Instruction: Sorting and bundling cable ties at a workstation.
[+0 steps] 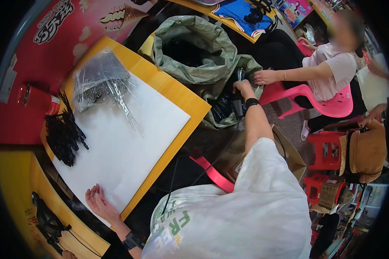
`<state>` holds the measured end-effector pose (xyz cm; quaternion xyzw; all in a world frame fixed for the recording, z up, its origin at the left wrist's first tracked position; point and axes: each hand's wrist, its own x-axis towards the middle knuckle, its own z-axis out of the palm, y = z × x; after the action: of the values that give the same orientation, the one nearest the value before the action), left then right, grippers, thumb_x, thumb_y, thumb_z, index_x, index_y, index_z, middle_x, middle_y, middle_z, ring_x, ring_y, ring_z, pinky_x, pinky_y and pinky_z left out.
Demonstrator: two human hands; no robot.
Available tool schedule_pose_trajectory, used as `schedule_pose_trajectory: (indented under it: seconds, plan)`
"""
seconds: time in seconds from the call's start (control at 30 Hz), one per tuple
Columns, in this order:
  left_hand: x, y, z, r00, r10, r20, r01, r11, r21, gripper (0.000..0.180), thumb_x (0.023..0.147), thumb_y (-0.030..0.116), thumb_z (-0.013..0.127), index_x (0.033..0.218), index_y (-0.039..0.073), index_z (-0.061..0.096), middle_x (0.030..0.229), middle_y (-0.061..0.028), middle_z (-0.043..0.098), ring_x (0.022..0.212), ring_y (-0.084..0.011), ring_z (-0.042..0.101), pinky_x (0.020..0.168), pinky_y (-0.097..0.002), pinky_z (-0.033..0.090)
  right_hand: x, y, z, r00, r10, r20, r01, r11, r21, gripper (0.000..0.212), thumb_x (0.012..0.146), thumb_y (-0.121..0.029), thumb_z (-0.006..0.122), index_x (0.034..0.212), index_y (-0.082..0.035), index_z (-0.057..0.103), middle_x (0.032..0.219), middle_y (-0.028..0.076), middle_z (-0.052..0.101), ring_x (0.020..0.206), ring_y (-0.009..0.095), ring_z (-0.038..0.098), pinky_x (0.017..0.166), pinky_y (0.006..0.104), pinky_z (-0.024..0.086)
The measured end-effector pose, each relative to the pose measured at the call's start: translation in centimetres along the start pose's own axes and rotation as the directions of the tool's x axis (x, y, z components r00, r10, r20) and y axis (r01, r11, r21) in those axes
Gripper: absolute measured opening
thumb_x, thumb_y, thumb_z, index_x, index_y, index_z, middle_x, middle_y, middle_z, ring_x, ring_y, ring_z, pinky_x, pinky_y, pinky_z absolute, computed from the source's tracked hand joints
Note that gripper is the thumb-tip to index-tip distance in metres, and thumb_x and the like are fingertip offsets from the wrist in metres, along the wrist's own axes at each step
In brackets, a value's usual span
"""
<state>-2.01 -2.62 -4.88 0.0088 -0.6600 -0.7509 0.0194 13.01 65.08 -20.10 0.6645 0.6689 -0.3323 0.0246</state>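
Note:
My right hand (243, 87) reaches over the smaller green woven sack (251, 64), its fingers closed around a bundle of thin sticks with pale, shiny ends (240, 74). Dark glossy packets (222, 107) fill the sack below it. Over the near corner of the white-topped table (129, 172), my left hand (100, 203) is held palm up, empty, its fingers apart and slightly curled. Farther up the table lie a heap of thin black sticks (65, 136) and a clear plastic bag (99, 75) with thin silvery sticks (126, 103) spilling from it.
A larger open green sack (194, 71) stands beyond the table's right edge. At right, a seated person's hand (266, 77) is close to my right hand, beside a pink chair (326, 103). A cardboard box (296, 157) sits below my right arm. A red-lidded jar (39, 98) stands at left.

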Motion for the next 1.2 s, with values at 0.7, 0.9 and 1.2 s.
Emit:
schedule_pose_trajectory:
  seconds: [0.7, 0.9, 1.2]
  plan:
    - [-0.2, 1.1, 1.1, 0.995, -0.001, -0.097, 0.017, 0.987, 0.162, 0.025, 0.088, 0.005, 0.053, 0.112, 0.000, 0.049, 0.100, -0.0088, 0.056, 0.098, -0.0175, 0.056, 0.086, -0.0279, 0.045, -8.2, -6.5, -2.9, 0.872, -0.281, 0.402, 0.483, 0.632, -0.606, 0.043, 0.070, -0.032, 0.071, 0.098, 0.001, 0.065, 0.094, 0.021, 0.065, 0.089, 0.030, 0.064, 0.077, 0.0373, 0.052]
    - [2.6, 4.9, 7.2, 0.955, -0.188, 0.230, 0.103, 0.936, 0.338, 0.035, 0.084, 0.006, 0.056, 0.119, 0.001, 0.048, 0.073, -0.0060, 0.056, 0.062, -0.0126, 0.057, 0.056, -0.0233, 0.047, -22.8, -16.5, -10.7, 0.360, -0.640, 0.679, 0.648, 0.695, 0.311, 0.031, 0.088, -0.020, 0.053, 0.110, 0.001, 0.060, 0.066, 0.011, 0.065, 0.052, 0.013, 0.061, 0.047, 0.0262, 0.049]
    - [7.6, 4.0, 18.5, 0.486, -0.682, 0.546, 0.107, 0.666, 0.738, 0.040, 0.079, 0.022, 0.068, 0.102, -0.008, 0.055, 0.060, -0.0077, 0.058, 0.047, -0.0139, 0.055, 0.040, -0.0254, 0.041, -35.3, -23.8, 2.0, 0.117, -0.089, 0.989, 0.914, 0.399, -0.072, 0.045, 0.086, -0.035, 0.057, 0.117, -0.003, 0.058, 0.073, 0.010, 0.068, 0.061, 0.013, 0.064, 0.056, 0.0253, 0.049]
